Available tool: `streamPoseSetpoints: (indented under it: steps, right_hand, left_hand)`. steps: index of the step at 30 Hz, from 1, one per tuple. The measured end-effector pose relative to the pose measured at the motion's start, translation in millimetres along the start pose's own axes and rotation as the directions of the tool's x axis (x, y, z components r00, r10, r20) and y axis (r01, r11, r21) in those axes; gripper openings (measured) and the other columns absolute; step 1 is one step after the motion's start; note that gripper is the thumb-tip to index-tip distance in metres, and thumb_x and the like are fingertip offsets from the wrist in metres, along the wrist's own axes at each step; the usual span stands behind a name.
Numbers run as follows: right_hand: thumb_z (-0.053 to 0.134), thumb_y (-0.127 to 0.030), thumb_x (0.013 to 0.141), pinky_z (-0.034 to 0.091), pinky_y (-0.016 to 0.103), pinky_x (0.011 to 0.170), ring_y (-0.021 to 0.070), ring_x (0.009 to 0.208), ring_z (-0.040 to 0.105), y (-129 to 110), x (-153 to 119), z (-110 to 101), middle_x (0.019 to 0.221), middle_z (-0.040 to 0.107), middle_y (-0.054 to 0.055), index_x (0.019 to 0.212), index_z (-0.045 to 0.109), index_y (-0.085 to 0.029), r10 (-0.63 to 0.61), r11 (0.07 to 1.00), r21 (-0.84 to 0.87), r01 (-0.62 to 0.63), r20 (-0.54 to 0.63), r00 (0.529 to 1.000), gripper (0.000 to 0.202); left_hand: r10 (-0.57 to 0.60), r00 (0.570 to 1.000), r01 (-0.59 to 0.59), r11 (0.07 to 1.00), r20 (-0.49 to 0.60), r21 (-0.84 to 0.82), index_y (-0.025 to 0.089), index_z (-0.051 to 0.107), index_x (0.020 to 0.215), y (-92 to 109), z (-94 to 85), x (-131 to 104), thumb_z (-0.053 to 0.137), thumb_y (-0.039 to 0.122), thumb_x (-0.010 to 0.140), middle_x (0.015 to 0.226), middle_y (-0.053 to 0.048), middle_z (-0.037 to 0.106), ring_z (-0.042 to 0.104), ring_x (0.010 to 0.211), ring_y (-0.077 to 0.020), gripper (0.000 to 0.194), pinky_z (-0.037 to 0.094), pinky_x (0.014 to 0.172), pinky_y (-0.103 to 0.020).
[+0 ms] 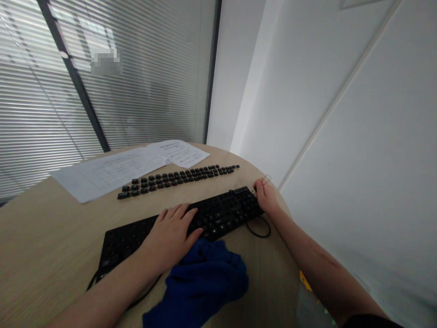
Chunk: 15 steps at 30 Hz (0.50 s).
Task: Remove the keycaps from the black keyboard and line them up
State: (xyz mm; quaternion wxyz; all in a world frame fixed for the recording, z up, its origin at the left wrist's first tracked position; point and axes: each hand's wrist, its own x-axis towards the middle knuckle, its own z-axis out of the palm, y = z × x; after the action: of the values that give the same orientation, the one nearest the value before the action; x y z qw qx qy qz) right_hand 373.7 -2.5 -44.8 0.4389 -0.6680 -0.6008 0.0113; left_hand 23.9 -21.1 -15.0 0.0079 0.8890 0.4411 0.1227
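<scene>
A black keyboard (221,214) lies slanted across the round wooden table, with some of its keycaps off. My left hand (172,232) rests on its middle, fingers spread and holding nothing. At the keyboard's far right end, my right hand (264,193) pinches a thin wire tool (268,178), whose loop sticks out above the fingers. Rows of loose black keycaps (174,178) stand on the table behind the keyboard. A crumpled blue cloth (208,278) lies in front of the keyboard, next to my left hand.
Printed paper sheets (112,173) lie on the table (44,228) at the back left. The keyboard's black cable (259,235) loops near my right wrist. A white wall (341,159) runs close along the right side, and a window with blinds (153,82) stands behind.
</scene>
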Motion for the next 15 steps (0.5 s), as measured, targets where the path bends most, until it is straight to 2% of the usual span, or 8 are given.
streamPoseSetpoints:
  steps: [9, 15]
  right_hand:
    - [0.028, -0.043, 0.098, 0.044, 0.031, 0.059, 0.0217, 0.062, 0.059, 4.8, -2.2, 5.9, 0.064, 0.058, 0.001, 0.085, 0.053, -0.024, 0.058, 0.998, 0.033, -0.055, -0.084, 0.995, 0.034]
    - [0.028, -0.044, 0.098, 0.045, 0.032, 0.059, 0.0217, 0.062, 0.059, 4.6, -3.8, 6.5, 0.065, 0.057, 0.001, 0.086, 0.053, -0.024, 0.077, 0.996, 0.043, -0.073, -0.095, 0.992, 0.033]
  left_hand:
    - [-0.001, 0.999, -0.001, 1.000, -0.049, -0.031, 0.017, 0.061, 0.134, -2.6, 6.9, -0.6, 0.047, 0.051, 0.093, 0.142, -0.017, 0.057, 0.050, 0.133, -0.0368, 0.055, 0.034, 0.111, -0.057]
    - [-0.014, 1.000, 0.013, 1.000, -0.023, -0.011, 0.017, 0.061, 0.134, 0.0, 1.7, -1.2, 0.047, 0.050, 0.093, 0.143, -0.017, 0.056, 0.050, 0.133, -0.0366, 0.055, 0.035, 0.111, -0.057]
